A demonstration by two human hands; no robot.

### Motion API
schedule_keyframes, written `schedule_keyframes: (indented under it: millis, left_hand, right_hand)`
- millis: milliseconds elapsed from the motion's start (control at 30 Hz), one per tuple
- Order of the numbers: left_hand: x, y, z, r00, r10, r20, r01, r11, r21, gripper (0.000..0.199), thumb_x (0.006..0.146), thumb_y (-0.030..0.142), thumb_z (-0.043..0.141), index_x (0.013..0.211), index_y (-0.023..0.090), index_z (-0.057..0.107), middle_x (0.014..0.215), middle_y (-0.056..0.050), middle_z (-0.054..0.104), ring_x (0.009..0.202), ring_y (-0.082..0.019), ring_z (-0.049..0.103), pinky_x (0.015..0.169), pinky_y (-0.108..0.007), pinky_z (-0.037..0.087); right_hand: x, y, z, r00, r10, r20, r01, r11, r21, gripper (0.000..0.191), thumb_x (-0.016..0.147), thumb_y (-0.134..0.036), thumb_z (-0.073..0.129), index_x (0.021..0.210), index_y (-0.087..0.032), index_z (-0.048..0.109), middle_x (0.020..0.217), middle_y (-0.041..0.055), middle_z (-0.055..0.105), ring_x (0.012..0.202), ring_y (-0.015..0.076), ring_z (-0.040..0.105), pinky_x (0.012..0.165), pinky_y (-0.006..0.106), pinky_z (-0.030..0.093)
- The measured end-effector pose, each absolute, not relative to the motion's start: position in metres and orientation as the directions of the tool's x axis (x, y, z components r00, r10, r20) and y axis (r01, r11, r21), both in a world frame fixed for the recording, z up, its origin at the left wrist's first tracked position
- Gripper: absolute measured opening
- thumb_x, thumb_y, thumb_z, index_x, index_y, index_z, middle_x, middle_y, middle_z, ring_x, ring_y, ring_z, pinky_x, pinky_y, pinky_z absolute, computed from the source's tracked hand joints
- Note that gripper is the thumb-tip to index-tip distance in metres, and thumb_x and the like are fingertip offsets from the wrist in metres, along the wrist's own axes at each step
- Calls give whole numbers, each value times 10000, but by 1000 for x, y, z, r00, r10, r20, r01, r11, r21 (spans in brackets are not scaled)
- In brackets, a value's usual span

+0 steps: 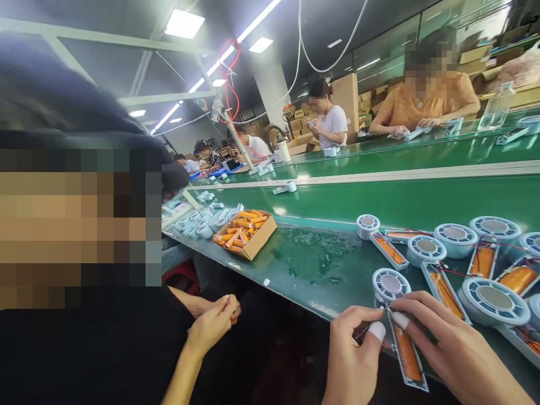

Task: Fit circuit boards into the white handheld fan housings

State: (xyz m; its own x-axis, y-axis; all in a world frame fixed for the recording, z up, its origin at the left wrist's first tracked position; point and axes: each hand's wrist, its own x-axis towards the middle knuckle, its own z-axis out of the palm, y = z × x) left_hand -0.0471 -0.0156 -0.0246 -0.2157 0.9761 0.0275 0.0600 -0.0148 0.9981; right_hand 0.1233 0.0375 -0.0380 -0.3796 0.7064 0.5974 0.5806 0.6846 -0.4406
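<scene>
An open handheld fan body (391, 285), pale blue with a round grille head, sits at the table's near edge, its handle pointing toward me. Inside the handle lies an orange battery (407, 355). My left hand (353, 351) is closed in a pinch beside the fan's neck; a small dark thing shows between its fingers, too hidden to name. From the other side, my right hand (449, 343) grips the neck and upper handle with thumb and fingers. White covers wrap both thumb tips. Where the fingertips meet, the neck is partly hidden.
More open fan bodies (494, 301) with orange batteries and red wires crowd the right. A cardboard box (261, 239) of orange batteries stands left of centre, beside piled fan parts (192, 224). A co-worker's hands (215, 323) are close on my left. Beyond runs a green conveyor (329, 197).
</scene>
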Motion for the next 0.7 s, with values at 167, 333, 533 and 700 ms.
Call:
schedule_keyframes:
  millis: [167, 333, 533, 700]
  left_hand:
    - [-39, -6, -16, -83, 996, -22, -18, 21, 1000, 175, 813, 172, 645, 923, 149, 779, 1005, -72, 732, 651, -114, 678, 625, -232, 554]
    - [-105, -22, 1, -33, 990, 135, 242, -123, 963, 237, 882, 368, 659, 928, 172, 784, 955, -87, 770, 693, -156, 718, 622, -272, 589]
    - [-200, -47, 26, -110, 922, 372, 526, -263, 809, 395, 965, 537, 536, 914, 216, 760, 864, -39, 779, 846, -203, 743, 787, -368, 619]
    - [-88, -20, 3, -60, 955, 290, 541, -213, 814, 222, 937, 290, 589, 1078, 296, 760, 979, -39, 805, 922, -229, 758, 828, -342, 627]
  right_hand:
    - [134, 44, -36, -509, 717, 477, 456, 694, -556, 232, 1044, -344, 475, 1166, -283, 663, 1030, 33, 655, 871, 149, 705, 746, 200, 561]
    - [134, 46, -38, -473, 765, 437, 488, 641, -593, 213, 1022, -356, 507, 1092, -287, 695, 1066, 38, 664, 919, 169, 700, 785, 231, 573]
    - [129, 39, -40, -369, 758, 538, 579, 640, -505, 280, 1033, -422, 445, 1132, -282, 666, 1107, 52, 688, 911, 181, 738, 730, 236, 608]
    - [138, 21, -44, -224, 744, 629, 765, 534, -360, 407, 1007, -453, 420, 1272, -212, 611, 1168, 123, 729, 959, 278, 759, 666, 307, 639]
